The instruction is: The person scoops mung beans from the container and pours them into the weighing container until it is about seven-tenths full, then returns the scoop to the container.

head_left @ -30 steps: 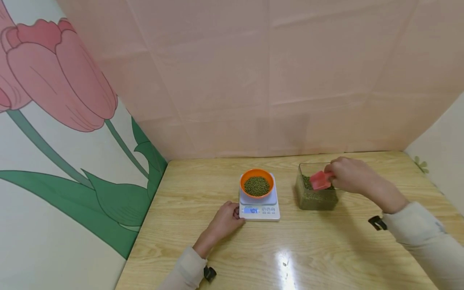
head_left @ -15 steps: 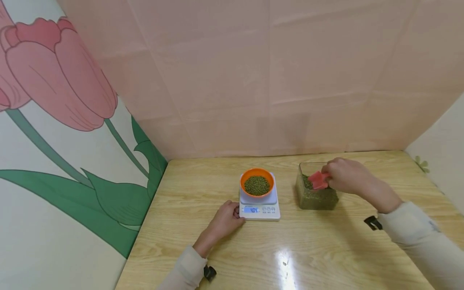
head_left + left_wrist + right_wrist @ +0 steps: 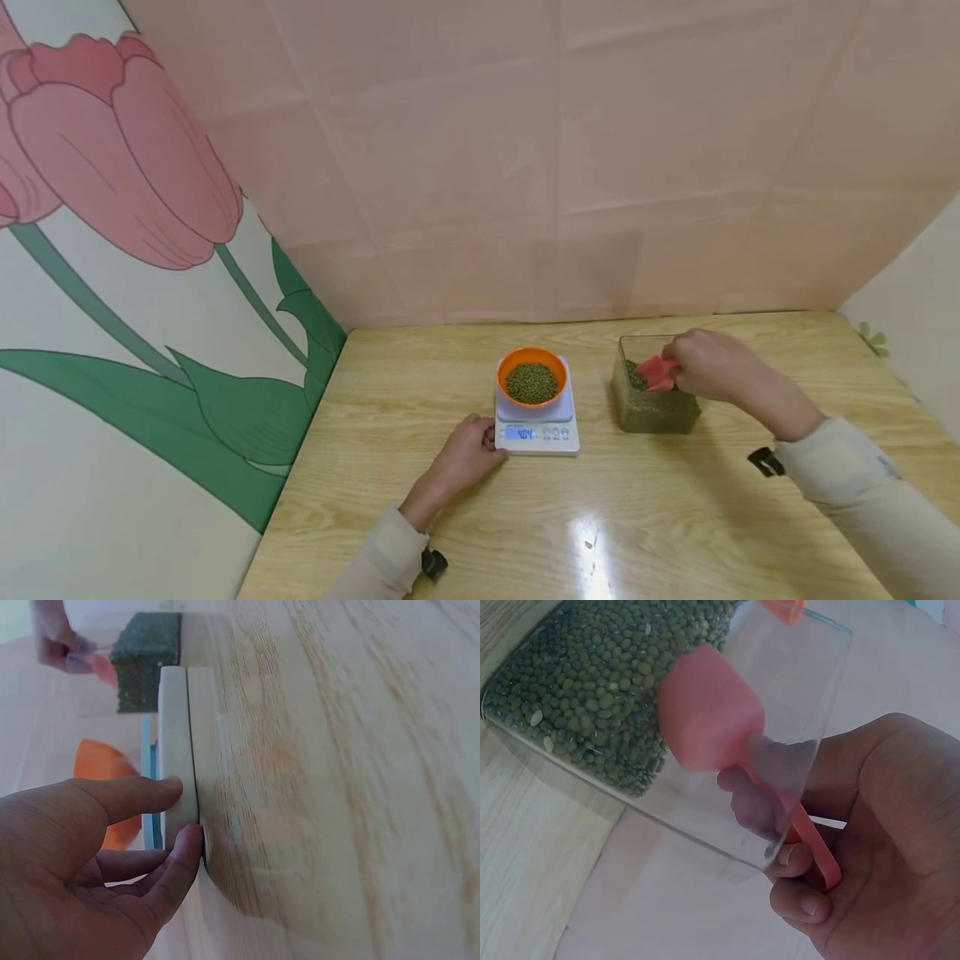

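Observation:
A white kitchen scale with a lit display reading 404, decimal point too small to read, bears an orange bowl of mung beans. My left hand grips the scale's front left corner, thumb on the front edge and curled fingers along the side. To the right stands a clear box partly filled with mung beans. My right hand holds a pink scoop by its handle, fingers reaching inside the box. The scoop's bowl lies against the beans, its far side hidden.
All this stands on a wood-grain table. A pink cloth hangs behind its back edge, and a wall with painted tulips rises at the left. Another pale wall borders the right.
My right hand has moved slightly left and down with the scoop, bringing it closer into the beans. My left hand, the scale and the bowl stay put; the reading is unchanged.

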